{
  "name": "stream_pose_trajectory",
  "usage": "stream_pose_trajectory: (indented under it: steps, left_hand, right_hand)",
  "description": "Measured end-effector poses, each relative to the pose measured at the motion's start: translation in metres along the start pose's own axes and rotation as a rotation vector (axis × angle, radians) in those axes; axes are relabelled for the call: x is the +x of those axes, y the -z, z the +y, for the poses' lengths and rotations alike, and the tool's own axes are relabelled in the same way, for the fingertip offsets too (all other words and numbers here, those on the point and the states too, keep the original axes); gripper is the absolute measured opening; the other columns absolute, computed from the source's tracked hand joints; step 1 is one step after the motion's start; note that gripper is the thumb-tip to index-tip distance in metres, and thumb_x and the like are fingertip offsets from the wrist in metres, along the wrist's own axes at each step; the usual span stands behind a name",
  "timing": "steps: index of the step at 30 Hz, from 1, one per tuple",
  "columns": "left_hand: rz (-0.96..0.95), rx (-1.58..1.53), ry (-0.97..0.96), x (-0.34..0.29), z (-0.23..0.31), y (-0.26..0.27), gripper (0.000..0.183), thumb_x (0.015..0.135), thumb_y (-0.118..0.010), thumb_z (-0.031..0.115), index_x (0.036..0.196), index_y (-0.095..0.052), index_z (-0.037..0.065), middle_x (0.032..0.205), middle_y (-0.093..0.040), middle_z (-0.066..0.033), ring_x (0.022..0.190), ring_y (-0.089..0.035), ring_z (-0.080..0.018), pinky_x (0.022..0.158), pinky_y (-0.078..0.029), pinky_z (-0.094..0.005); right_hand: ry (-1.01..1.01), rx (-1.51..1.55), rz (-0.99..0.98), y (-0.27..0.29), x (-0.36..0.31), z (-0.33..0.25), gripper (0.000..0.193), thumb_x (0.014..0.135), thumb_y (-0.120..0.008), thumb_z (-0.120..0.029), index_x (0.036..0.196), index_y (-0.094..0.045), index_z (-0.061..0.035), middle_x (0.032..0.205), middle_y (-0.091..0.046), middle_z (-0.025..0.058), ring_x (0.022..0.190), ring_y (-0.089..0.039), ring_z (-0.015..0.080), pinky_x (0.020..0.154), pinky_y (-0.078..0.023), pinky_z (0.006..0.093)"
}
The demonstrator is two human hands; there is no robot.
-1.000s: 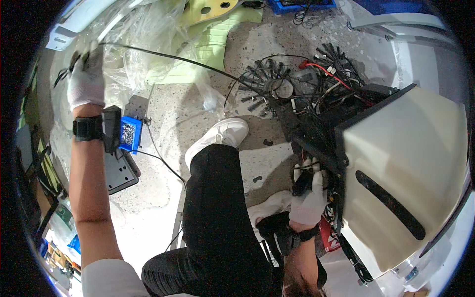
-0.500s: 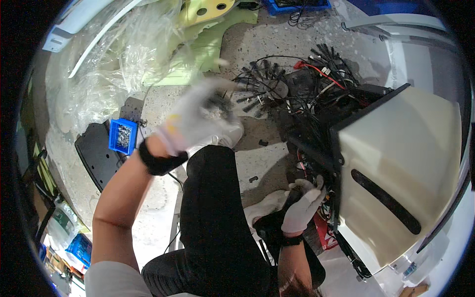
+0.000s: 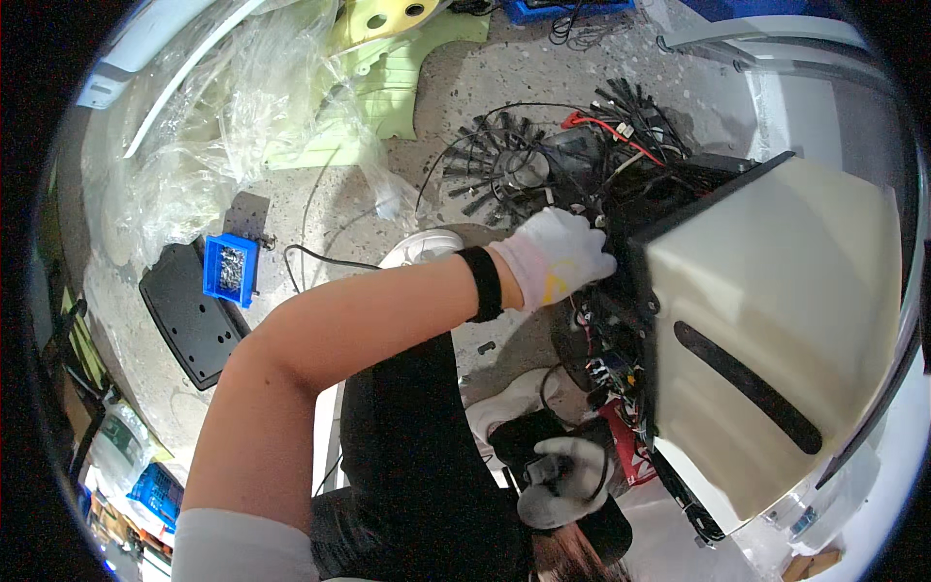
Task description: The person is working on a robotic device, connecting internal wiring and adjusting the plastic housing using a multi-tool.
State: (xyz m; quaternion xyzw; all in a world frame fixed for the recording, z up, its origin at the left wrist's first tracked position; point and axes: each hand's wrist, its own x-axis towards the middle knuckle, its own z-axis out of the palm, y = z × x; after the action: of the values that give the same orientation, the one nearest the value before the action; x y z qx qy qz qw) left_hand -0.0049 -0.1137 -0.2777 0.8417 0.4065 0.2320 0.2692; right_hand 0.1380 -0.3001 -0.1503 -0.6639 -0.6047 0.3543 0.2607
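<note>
My left hand (image 3: 561, 256), in a white glove, reaches across to the dark inner side of a machine with a cream-coloured cover (image 3: 776, 291). Its fingers are curled in at the frame among black wires; what they grip is hidden. Lower down, my right hand (image 3: 562, 485), also gloved, is close to my body above my dark trousers. Its fingers curve around a small greyish thing that I cannot make out, and a dark cable loops beside it. Round black brushes (image 3: 524, 168) and a red cable (image 3: 621, 134) lie at the machine's far end.
A blue bin (image 3: 231, 270) of small metal parts stands at the left by a black plate (image 3: 189, 315). Clear plastic sheeting (image 3: 204, 165) and a pale green panel (image 3: 388, 97) cover the floor at far left. A small black piece (image 3: 487, 346) lies on the floor.
My left hand has swung right, from over the shoe to the machine's frame. My right hand has drawn back from the wiring toward my body. The view has shifted slightly.
</note>
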Motion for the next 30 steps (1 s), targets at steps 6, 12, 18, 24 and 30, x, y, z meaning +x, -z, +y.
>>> stream_pose_trajectory:
  steps: [6,12,18,24,30]
  left_hand:
    - [0.300,-0.009,0.407,-0.023,-0.041,0.031,0.026,0.068,-0.061,0.008,0.093,-0.058,0.011,0.087,-0.062,-0.0110,0.083,-0.061,-0.0330,0.070,-0.051,-0.0418]
    - [0.853,-0.103,0.718,-0.081,-0.104,0.069,0.016,0.083,-0.058,0.009,0.099,-0.060,0.005,0.084,-0.065,-0.0176,0.075,-0.063,-0.0328,0.069,-0.049,-0.0357]
    - [0.942,-0.152,0.871,-0.157,-0.112,0.094,0.028,0.092,-0.060,0.028,0.105,-0.062,0.004,0.082,-0.060,-0.0003,0.072,-0.054,-0.0085,0.068,-0.044,-0.0226]
    - [0.900,-0.344,1.012,-0.197,-0.097,0.081,0.022,0.092,-0.058,0.027,0.102,-0.060,0.007,0.072,-0.049,0.0044,0.059,-0.041,-0.0028,0.053,-0.034,-0.0194]
    - [0.807,-0.286,1.154,-0.213,-0.078,0.074,0.018,0.089,-0.061,0.017,0.099,-0.061,0.001,0.081,-0.062,-0.0055,0.077,-0.055,-0.0096,0.072,-0.045,-0.0243]
  right_hand:
    - [-0.687,0.527,0.342,-0.016,0.024,0.014,0.043,0.096,-0.033,-0.038,0.111,-0.051,-0.0009,0.083,-0.057,0.0090,0.068,-0.051,0.0166,0.063,-0.043,0.0297]
    - [-0.751,0.562,0.051,-0.013,0.063,0.023,0.034,0.096,-0.043,-0.028,0.114,-0.048,0.0005,0.104,-0.057,0.0127,0.097,-0.059,0.0221,0.080,-0.049,0.0310]
    - [-0.556,0.593,0.218,-0.025,0.091,0.043,0.031,0.094,-0.051,-0.020,0.119,-0.052,-0.0014,0.109,-0.058,0.0108,0.089,-0.058,0.0175,0.074,-0.051,0.0284]
    - [-0.674,0.224,0.257,-0.029,0.099,0.043,0.029,0.092,-0.057,-0.019,0.110,-0.051,0.0032,0.105,-0.059,0.0127,0.084,-0.057,0.0159,0.065,-0.048,0.0252]
    - [-0.267,0.500,0.566,-0.063,0.102,0.048,0.035,0.093,-0.054,-0.021,0.114,-0.046,0.0056,0.101,-0.057,0.0126,0.083,-0.055,0.0149,0.066,-0.048,0.0258]
